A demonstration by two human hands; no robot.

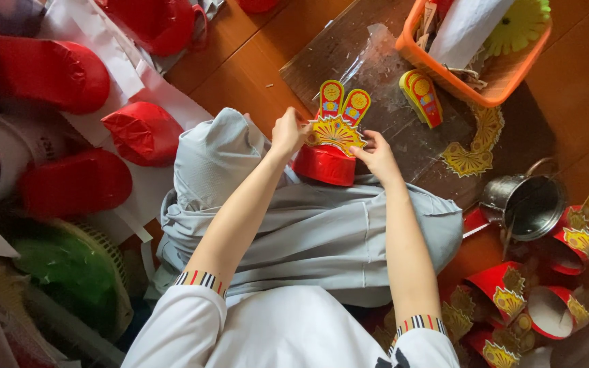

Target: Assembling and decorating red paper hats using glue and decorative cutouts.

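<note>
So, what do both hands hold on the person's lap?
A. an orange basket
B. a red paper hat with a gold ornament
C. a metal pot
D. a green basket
B: the left hand and the right hand pinch the gold ornament on the red paper hat.

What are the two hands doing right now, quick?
Left hand: closed, pinching the left edge of the gold paper ornament on the red paper hat.
Right hand: fingers closed on the ornament's right edge.
</note>
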